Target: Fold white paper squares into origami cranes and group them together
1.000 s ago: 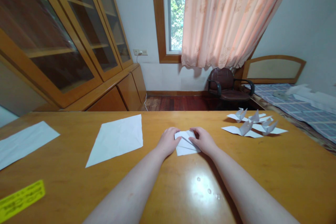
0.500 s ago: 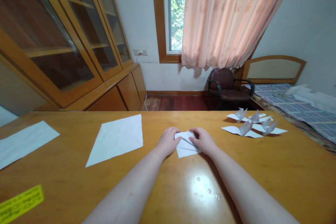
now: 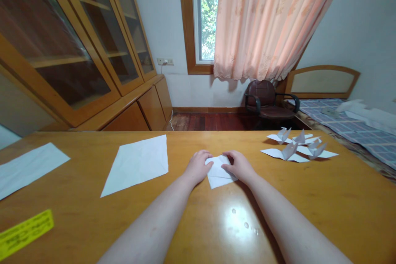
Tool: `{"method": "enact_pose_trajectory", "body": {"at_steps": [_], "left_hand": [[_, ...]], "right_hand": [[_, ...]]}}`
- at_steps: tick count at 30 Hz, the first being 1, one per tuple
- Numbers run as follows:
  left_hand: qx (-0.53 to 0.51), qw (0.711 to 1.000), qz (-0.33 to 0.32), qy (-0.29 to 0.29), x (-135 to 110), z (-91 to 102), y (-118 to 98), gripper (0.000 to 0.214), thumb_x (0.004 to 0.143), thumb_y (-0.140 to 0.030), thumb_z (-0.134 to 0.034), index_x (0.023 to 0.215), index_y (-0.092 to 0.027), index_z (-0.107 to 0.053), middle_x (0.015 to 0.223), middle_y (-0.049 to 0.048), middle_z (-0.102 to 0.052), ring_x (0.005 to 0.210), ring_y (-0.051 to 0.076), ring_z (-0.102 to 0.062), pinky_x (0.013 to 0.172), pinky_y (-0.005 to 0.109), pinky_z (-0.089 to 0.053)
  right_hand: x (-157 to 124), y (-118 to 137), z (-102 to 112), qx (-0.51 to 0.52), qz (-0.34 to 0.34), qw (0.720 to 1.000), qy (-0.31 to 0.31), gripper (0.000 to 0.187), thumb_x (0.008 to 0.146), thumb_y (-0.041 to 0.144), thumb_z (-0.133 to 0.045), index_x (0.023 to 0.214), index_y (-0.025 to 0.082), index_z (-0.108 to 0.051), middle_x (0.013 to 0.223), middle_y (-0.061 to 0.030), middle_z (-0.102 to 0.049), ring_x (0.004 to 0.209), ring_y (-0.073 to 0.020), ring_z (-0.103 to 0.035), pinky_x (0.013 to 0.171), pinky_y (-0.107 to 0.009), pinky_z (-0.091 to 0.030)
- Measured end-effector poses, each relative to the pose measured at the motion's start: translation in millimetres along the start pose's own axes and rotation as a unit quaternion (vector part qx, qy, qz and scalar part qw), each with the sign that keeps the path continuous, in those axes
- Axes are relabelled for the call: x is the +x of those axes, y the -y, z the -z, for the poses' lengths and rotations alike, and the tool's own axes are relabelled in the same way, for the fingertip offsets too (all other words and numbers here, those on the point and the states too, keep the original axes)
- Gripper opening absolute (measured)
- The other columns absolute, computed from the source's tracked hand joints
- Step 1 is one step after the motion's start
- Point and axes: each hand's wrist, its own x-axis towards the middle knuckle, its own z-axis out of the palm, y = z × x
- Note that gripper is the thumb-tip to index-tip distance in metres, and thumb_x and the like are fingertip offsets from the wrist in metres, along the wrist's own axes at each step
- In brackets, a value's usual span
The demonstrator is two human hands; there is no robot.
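Observation:
A small folded sheet of white paper (image 3: 220, 173) lies on the wooden table between my two hands. At its left edge, my left hand (image 3: 199, 164) grips it, thumb on top and fingers curled behind the far corner. My right hand (image 3: 238, 166) pinches the right side the same way, its thumb resting on the upper face. Crease lines run across the paper, one slanting through its lower half. The fingertips under and behind the paper are hidden.
Several folded paper cranes (image 3: 291, 148) stand at the table's right rear. A larger white sheet (image 3: 139, 165) lies left of my hands, with another sheet (image 3: 29, 167) at the far left. A yellow label (image 3: 26, 233) is at the near left. Beyond the table is an office chair (image 3: 266, 99).
The raised flap on the folded paper now lies flatter, and its lower edge sits slightly nearer to me. Both hands have stayed almost in place.

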Motion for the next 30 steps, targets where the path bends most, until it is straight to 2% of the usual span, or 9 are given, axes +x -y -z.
{"method": "enact_pose_trajectory", "body": {"at_steps": [5, 11, 15, 21, 27, 30], "left_hand": [[-0.004, 1.0, -0.006, -0.002, 1.5, -1.5, 3.0, 0.025, 0.075, -0.023, -0.058, 0.098, -0.02, -0.067, 0.109, 0.0053, -0.062, 0.106, 0.022, -0.053, 0.097, 0.036, -0.038], [-0.014, 1.0, -0.009, 0.001, 1.7, -0.6, 1.5, 0.021, 0.073, -0.021, -0.059, 0.093, -0.02, -0.066, 0.1, 0.0041, -0.064, 0.098, 0.021, -0.055, 0.091, 0.035, -0.041], [-0.013, 1.0, -0.002, -0.002, 1.6, 0.3, -0.2, 0.016, 0.072, -0.02, -0.06, 0.087, -0.019, -0.064, 0.095, 0.0033, -0.064, 0.093, 0.02, -0.056, 0.087, 0.034, -0.043], [-0.011, 1.0, -0.004, 0.003, 1.8, -0.4, 1.9, 0.012, 0.071, -0.019, -0.062, 0.084, -0.019, -0.063, 0.092, 0.0025, -0.064, 0.091, 0.019, -0.055, 0.085, 0.033, -0.043], [-0.006, 1.0, -0.014, 0.001, 1.8, -3.4, 5.0, 0.006, 0.073, -0.018, -0.061, 0.078, -0.019, -0.063, 0.086, 0.0021, -0.064, 0.086, 0.018, -0.056, 0.081, 0.031, -0.042], [-0.008, 1.0, -0.007, 0.001, 2.1, -3.1, 3.8, 0.005, 0.074, -0.017, -0.06, 0.078, -0.019, -0.063, 0.086, 0.0019, -0.064, 0.086, 0.018, -0.056, 0.081, 0.031, -0.042]], "right_hand": [[0.2, -1.6, -0.5, 0.005, 0.007, 1.0, -0.006, 0.043, 0.063, 0.024, -0.071, 0.105, 0.018, -0.063, 0.101, -0.0071, -0.065, 0.094, -0.0216, -0.057, 0.085, -0.034, -0.042], [-0.3, -2.0, -0.8, 0.024, 0.035, 0.999, 0.005, 0.023, 0.067, 0.02, -0.066, 0.09, 0.021, -0.069, 0.098, -0.0054, -0.065, 0.093, -0.0197, -0.058, 0.086, -0.033, -0.042], [-0.8, -1.8, -0.6, 0.031, 0.035, 0.999, 0.002, 0.019, 0.069, 0.019, -0.065, 0.087, 0.021, -0.07, 0.1, -0.006, -0.064, 0.095, -0.0197, -0.057, 0.088, -0.033, -0.041], [-0.4, -1.9, -0.2, 0.024, 0.042, 0.999, 0.003, 0.023, 0.067, 0.019, -0.066, 0.09, 0.019, -0.068, 0.095, -0.0056, -0.065, 0.089, -0.0191, -0.058, 0.083, -0.032, -0.043], [-1.7, -2.3, -1.6, 0.018, 0.009, 1.0, -0.012, 0.045, 0.065, 0.023, -0.069, 0.108, 0.016, -0.061, 0.101, -0.0078, -0.065, 0.092, -0.0206, -0.058, 0.083, -0.033, -0.044], [-2.1, -2.2, -1.9, 0.026, 0.01, 1.0, -0.011, 0.047, 0.065, 0.023, -0.069, 0.111, 0.016, -0.06, 0.104, -0.0084, -0.065, 0.094, -0.021, -0.058, 0.086, -0.033, -0.043]]}}
